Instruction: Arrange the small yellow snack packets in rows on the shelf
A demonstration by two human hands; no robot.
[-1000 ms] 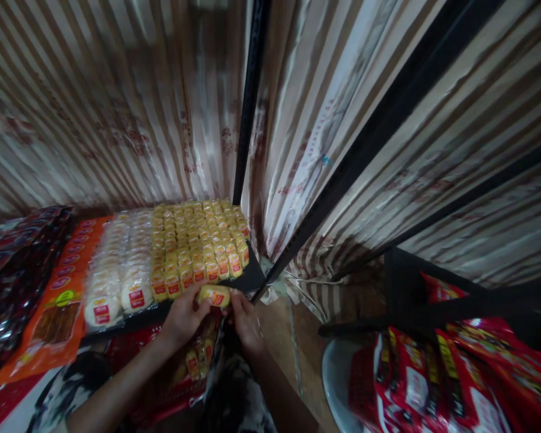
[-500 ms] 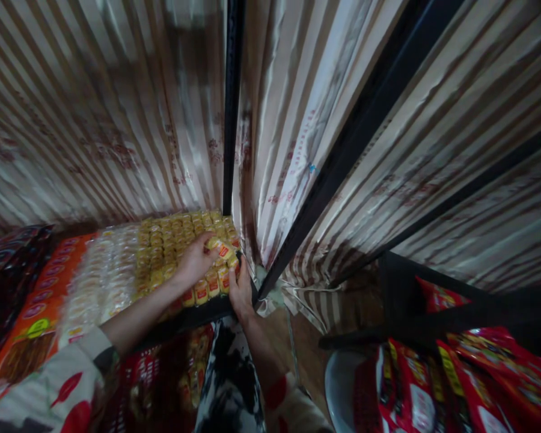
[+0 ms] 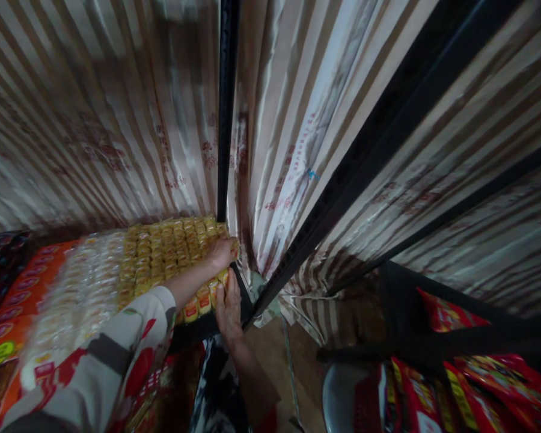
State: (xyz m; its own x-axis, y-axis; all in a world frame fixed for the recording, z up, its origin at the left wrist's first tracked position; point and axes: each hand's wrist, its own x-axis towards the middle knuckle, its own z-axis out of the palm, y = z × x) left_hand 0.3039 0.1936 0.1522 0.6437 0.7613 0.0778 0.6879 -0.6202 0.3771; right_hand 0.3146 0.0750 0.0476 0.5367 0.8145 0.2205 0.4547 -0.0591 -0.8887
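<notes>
Rows of small yellow snack packets (image 3: 162, 252) with red labels fill the right end of a dark shelf (image 3: 241, 294). My left hand (image 3: 223, 249) reaches across them to the far right rows by the black upright post (image 3: 225, 108); its fingers are curled down on a yellow packet there. My right hand (image 3: 228, 304) rests at the shelf's front edge, fingers laid against the front row of packets. A patterned white, red and grey sleeve (image 3: 103, 361) covers my left forearm.
White round packets (image 3: 76, 294) and orange packs (image 3: 9, 319) lie to the left on the same shelf. Striped curtain fabric (image 3: 94, 120) hangs behind. Red snack bags (image 3: 455, 385) on a plate (image 3: 333, 391) sit lower right under a black frame (image 3: 397, 294).
My left hand carried the yellow packet from the shelf's front edge up over the rows to the far right corner. My right hand slid to the front row. The view tilted down and closer.
</notes>
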